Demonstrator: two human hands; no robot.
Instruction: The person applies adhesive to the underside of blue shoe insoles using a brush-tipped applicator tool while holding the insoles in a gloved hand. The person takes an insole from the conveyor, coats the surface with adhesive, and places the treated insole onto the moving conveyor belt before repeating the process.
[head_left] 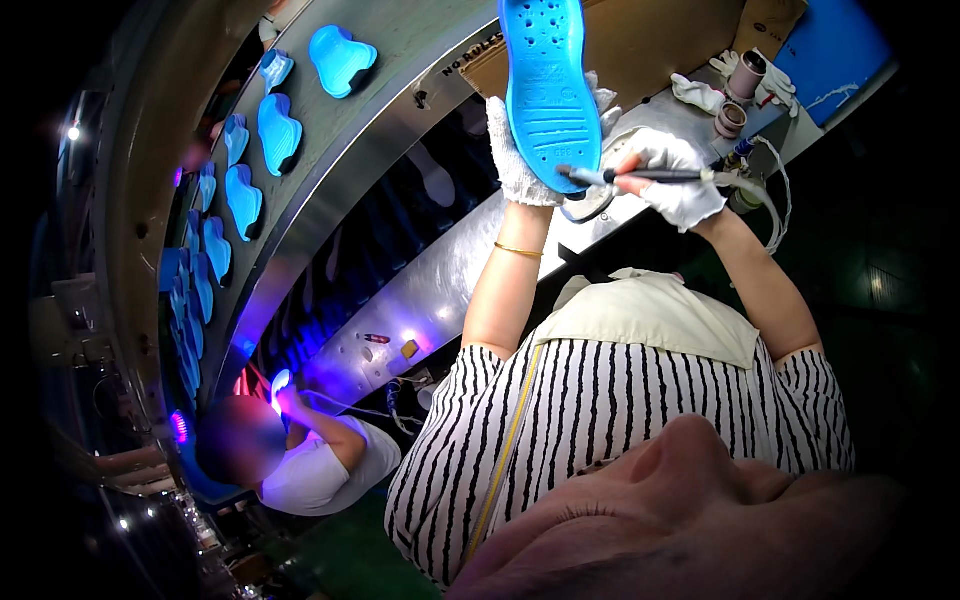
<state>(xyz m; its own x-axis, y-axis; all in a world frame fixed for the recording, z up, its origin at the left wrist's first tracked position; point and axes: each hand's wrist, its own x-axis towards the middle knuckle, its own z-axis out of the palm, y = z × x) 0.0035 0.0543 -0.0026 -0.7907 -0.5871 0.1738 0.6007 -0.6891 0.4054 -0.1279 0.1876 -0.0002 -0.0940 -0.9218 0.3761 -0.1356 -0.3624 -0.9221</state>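
My gloved left hand [520, 165] is closed around the heel end of a bright blue shoe sole [552, 95], with its ridged, holed face toward me. In my gloved right hand [672, 172] is a brush [650, 176] with a dark handle, gripped between the fingers. Its pale bristle end touches or hovers just over the sole's heel, close to a small dark patch at the edge; I cannot tell which. A whitish hose [755, 190] runs near the handle's far end. Something pale with a dark rim lies partly hidden below the heel.
Left, a curved conveyor [390, 55] carries several blue soles [279, 135]. A metal bench [440, 270] runs along in front of me. Two cups [746, 76], white gloves [698, 94], cardboard [660, 50] and a blue bin [845, 60] stand at the right. A co-worker [330, 460] works lower left.
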